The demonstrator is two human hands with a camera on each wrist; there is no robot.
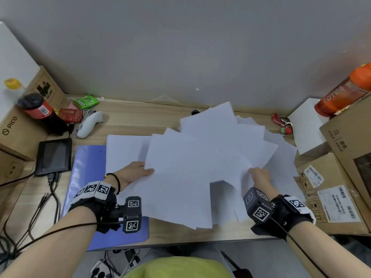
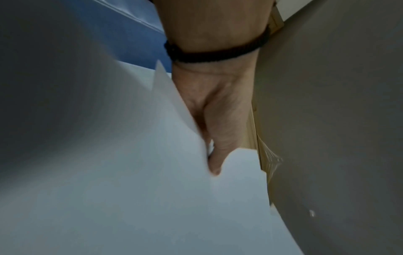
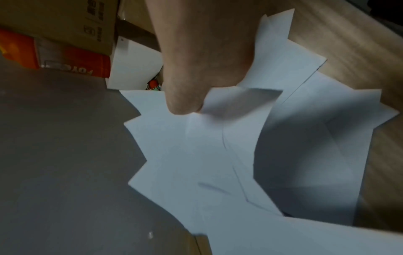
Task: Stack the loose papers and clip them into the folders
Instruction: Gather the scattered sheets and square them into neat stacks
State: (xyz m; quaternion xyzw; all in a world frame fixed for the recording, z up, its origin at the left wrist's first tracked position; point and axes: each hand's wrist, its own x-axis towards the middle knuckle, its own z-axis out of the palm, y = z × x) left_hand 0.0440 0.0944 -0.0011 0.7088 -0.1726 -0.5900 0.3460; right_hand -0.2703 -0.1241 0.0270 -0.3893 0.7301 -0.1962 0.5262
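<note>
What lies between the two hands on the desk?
Only fanned loose papers; the left hand and right hand each hold an edge. The head view shows it.

left grip [image 1: 135, 173] pinching, right grip [image 1: 259, 175] pinching

Plain grey wall [image 1: 180, 47], light wooden desk [image 1: 140, 115], dim indoor light

Fanned white papers [image 1: 204, 161] covered the middle of the desk [image 1: 140, 117], overlapping the blue folder [image 1: 88, 173] at the left. Bare wood lay open along the back edge and near the front edge. Cardboard boxes [image 1: 331, 189] walled the right side; a cola bottle [image 1: 42, 113], a white controller [image 1: 88, 123] and a dark tablet [image 1: 54, 155] crowded the left.
</note>
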